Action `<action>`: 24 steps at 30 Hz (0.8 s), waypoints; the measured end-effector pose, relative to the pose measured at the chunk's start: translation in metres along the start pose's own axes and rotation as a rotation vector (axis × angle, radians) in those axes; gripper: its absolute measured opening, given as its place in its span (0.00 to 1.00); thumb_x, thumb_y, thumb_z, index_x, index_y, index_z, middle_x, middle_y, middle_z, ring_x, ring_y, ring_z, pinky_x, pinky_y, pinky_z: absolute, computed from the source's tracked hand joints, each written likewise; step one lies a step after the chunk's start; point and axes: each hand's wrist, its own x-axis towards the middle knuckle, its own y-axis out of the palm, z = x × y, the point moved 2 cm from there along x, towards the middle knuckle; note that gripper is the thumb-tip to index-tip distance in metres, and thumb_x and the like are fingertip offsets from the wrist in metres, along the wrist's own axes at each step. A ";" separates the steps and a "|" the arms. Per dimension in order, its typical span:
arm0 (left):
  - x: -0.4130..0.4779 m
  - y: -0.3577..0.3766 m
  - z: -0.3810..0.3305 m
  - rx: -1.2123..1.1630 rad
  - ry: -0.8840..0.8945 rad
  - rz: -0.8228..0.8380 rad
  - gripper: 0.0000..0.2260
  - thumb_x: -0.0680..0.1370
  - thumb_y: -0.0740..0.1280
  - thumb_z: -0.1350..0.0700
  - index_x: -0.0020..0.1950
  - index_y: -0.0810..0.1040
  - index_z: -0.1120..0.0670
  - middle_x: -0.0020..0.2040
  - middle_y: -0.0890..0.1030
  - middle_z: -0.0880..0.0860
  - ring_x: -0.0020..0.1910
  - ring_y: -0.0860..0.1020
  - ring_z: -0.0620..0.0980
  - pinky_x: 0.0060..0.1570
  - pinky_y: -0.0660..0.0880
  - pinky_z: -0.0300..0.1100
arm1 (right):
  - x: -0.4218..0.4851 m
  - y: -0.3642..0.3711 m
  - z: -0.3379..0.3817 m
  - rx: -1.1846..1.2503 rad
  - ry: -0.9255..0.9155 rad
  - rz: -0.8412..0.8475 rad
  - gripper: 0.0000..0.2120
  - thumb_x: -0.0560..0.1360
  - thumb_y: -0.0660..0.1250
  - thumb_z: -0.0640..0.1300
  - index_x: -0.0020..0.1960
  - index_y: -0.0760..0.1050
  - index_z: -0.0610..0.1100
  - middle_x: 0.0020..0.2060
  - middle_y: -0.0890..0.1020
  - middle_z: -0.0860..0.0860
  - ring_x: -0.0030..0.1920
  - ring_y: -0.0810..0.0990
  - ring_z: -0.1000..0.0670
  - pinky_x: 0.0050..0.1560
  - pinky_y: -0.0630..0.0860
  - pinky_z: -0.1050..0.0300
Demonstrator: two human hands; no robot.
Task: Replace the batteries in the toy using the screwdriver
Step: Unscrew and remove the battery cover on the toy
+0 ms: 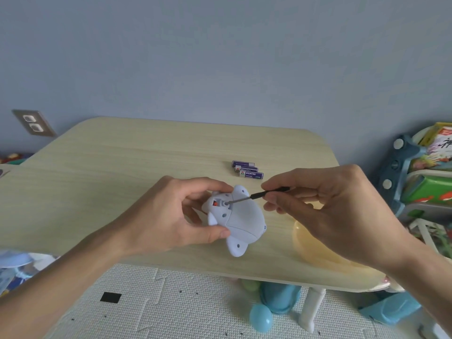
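— While the left hand (171,216) curls its fingers (208,185) round the toy (244,221) at frame centre, what holds the screwdriver (259,194)?
— The right hand (330,209) pinches it, tip in the toy's recess; batteries (247,170) lie on the bench (122,167) just above.

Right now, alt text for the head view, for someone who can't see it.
The left hand holds a pale toy over a wooden table while the right hand pinches a screwdriver, tip at a screw recess. Three purple batteries lie beyond.
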 end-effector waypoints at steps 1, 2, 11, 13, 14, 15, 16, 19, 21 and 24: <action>0.000 0.000 -0.001 0.002 0.000 -0.001 0.28 0.69 0.85 0.52 0.67 0.83 0.42 0.55 0.90 0.39 0.53 0.88 0.40 0.55 0.84 0.39 | 0.000 0.000 0.000 -0.019 -0.007 0.001 0.07 0.76 0.75 0.38 0.51 0.88 0.47 0.39 0.89 0.62 0.39 0.87 0.66 0.43 0.78 0.76; -0.001 -0.001 -0.002 0.006 0.000 -0.001 0.28 0.69 0.85 0.51 0.67 0.83 0.42 0.55 0.90 0.38 0.53 0.88 0.41 0.55 0.84 0.41 | 0.000 -0.001 0.001 -0.042 -0.023 0.002 0.07 0.76 0.76 0.38 0.51 0.88 0.48 0.38 0.89 0.61 0.40 0.87 0.66 0.43 0.77 0.76; -0.006 0.002 -0.011 -0.065 -0.094 0.018 0.28 0.73 0.82 0.58 0.64 0.82 0.29 0.50 0.91 0.46 0.46 0.90 0.59 0.51 0.86 0.58 | 0.004 0.001 0.023 -0.219 -0.192 -0.034 0.10 0.79 0.73 0.51 0.43 0.84 0.47 0.27 0.80 0.60 0.30 0.82 0.56 0.32 0.77 0.66; -0.006 0.003 -0.012 -0.101 -0.135 0.028 0.27 0.74 0.81 0.58 0.64 0.82 0.30 0.47 0.92 0.48 0.47 0.91 0.59 0.55 0.85 0.59 | 0.004 0.004 0.021 -0.215 -0.173 -0.079 0.11 0.79 0.72 0.53 0.43 0.83 0.47 0.25 0.80 0.57 0.27 0.80 0.52 0.30 0.78 0.56; -0.006 0.003 -0.011 -0.119 -0.148 0.024 0.27 0.74 0.82 0.58 0.65 0.83 0.32 0.47 0.92 0.47 0.47 0.91 0.57 0.57 0.85 0.59 | 0.003 0.006 0.020 -0.192 -0.146 -0.084 0.09 0.79 0.72 0.53 0.45 0.82 0.48 0.25 0.80 0.55 0.27 0.80 0.50 0.30 0.78 0.52; -0.006 0.003 -0.012 -0.136 -0.161 0.016 0.26 0.73 0.82 0.59 0.65 0.83 0.34 0.47 0.92 0.45 0.47 0.91 0.54 0.59 0.85 0.59 | 0.003 0.007 0.018 -0.163 -0.114 -0.080 0.07 0.78 0.72 0.53 0.48 0.81 0.50 0.26 0.81 0.54 0.28 0.81 0.51 0.30 0.79 0.51; -0.006 0.003 -0.012 -0.149 -0.171 0.010 0.26 0.73 0.82 0.59 0.65 0.84 0.36 0.49 0.92 0.43 0.47 0.91 0.51 0.60 0.85 0.58 | 0.003 0.008 0.017 -0.140 -0.086 -0.071 0.05 0.77 0.72 0.52 0.48 0.80 0.52 0.28 0.82 0.54 0.29 0.82 0.52 0.31 0.80 0.52; -0.006 0.003 -0.012 -0.147 -0.189 0.007 0.26 0.72 0.83 0.58 0.66 0.84 0.39 0.49 0.92 0.43 0.46 0.91 0.48 0.61 0.84 0.58 | 0.002 0.007 0.013 -0.076 -0.057 -0.007 0.02 0.78 0.73 0.45 0.48 0.83 0.51 0.33 0.85 0.56 0.34 0.86 0.55 0.36 0.80 0.64; -0.007 0.002 -0.010 -0.135 -0.192 -0.002 0.26 0.72 0.84 0.57 0.66 0.84 0.37 0.45 0.92 0.45 0.45 0.91 0.49 0.59 0.84 0.59 | 0.000 0.005 0.013 -0.079 -0.066 0.041 0.07 0.80 0.69 0.39 0.53 0.84 0.48 0.37 0.87 0.57 0.38 0.87 0.57 0.39 0.81 0.66; -0.008 0.003 -0.010 -0.101 -0.174 -0.024 0.26 0.71 0.84 0.55 0.65 0.84 0.35 0.40 0.91 0.47 0.38 0.89 0.46 0.52 0.86 0.57 | -0.001 0.000 0.011 -0.154 -0.087 0.076 0.08 0.81 0.66 0.39 0.53 0.83 0.48 0.38 0.87 0.57 0.38 0.87 0.58 0.38 0.81 0.62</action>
